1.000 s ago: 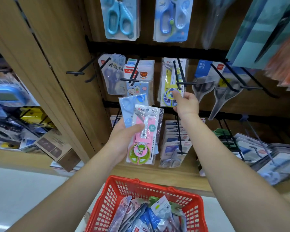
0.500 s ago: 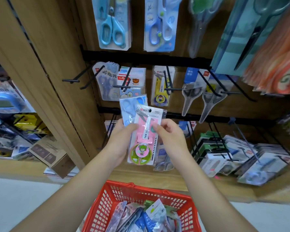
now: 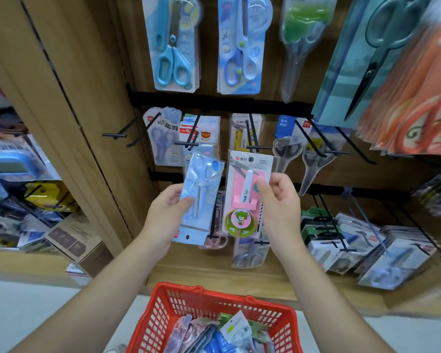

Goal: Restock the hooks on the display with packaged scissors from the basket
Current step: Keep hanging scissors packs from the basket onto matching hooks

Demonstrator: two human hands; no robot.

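glossy plastic packs (image 3: 248, 194), wood-look display panel (image 3: 87, 98)

Pink scissors pack (image 3: 245, 197) upright; blue pack (image 3: 201, 192) inverted; red basket (image 3: 163, 317) below.

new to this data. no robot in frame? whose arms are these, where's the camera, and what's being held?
There is no robot here: a person works with bare hands. The only view comes from a wide-angle camera worn on the person's head. It looks forward and down, so the arms reach in from the bottom edge.

The left hand holds a blue pack of scissors. The right hand pinches a pink pack beside it.

Both packs are raised in front of a shop display of black hooks. Most of the hooks carry packaged scissors, but one hook at the upper left is bare. Below the arms sits a red basket with more packs inside.
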